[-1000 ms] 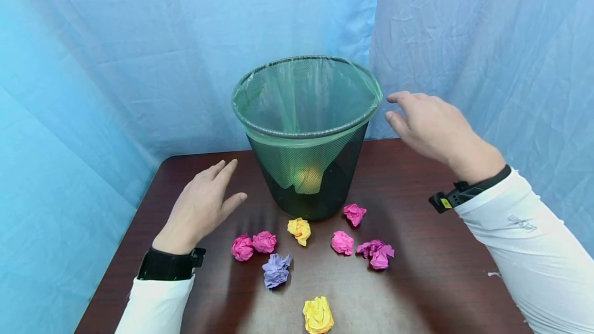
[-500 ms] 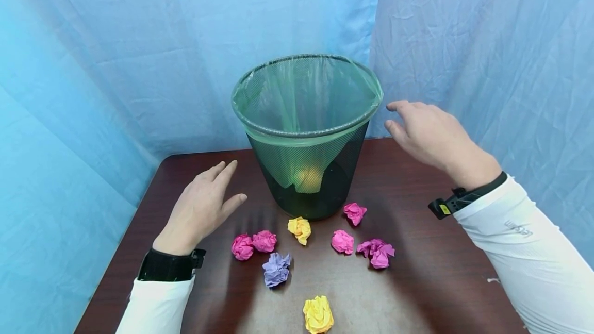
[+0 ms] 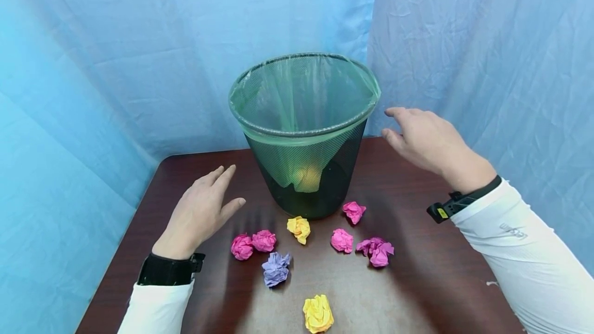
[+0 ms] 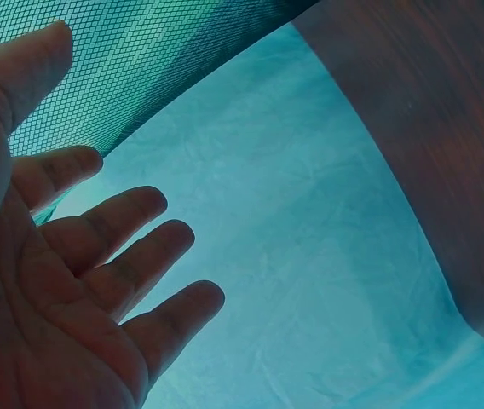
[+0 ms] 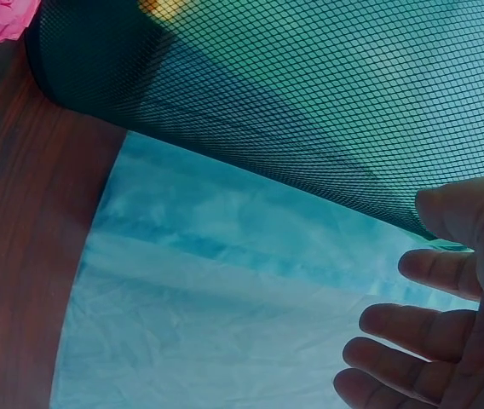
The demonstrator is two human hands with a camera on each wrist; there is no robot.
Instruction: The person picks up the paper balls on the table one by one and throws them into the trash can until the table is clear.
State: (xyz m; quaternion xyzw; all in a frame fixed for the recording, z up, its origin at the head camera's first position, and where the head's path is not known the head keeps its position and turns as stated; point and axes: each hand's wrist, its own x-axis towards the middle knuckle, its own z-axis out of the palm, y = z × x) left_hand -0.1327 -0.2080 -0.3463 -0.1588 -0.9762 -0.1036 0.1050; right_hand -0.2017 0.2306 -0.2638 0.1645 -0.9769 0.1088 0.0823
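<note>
A black mesh wastebasket (image 3: 343, 169) stands upright at the back of the table, lined with a green plastic bag (image 3: 278, 143) folded over its rim. Something yellow shows dimly through the mesh low inside. To the basket's left my left hand (image 3: 197, 210) hovers with fingers spread, holding nothing; the left wrist view shows its bare palm (image 4: 63, 315). Right of the rim hangs my right hand (image 3: 429, 140), also holding nothing, its fingers relaxed beside the mesh in the right wrist view. In front lie a yellow paper ball (image 3: 299, 229) and a purple paper ball (image 3: 276, 269).
Two pink paper balls (image 3: 263, 240) lie left of centre. More pink ones (image 3: 342, 240) and a magenta crumpled paper (image 3: 377, 251) lie to the right. Another yellow ball (image 3: 317, 314) is near the front. Blue cloth (image 3: 185, 55) hangs behind and beside the dark wooden table (image 3: 431, 267).
My right hand has lowered slightly beside the basket's rim. My left hand has barely moved, and the basket and paper balls stay in place.
</note>
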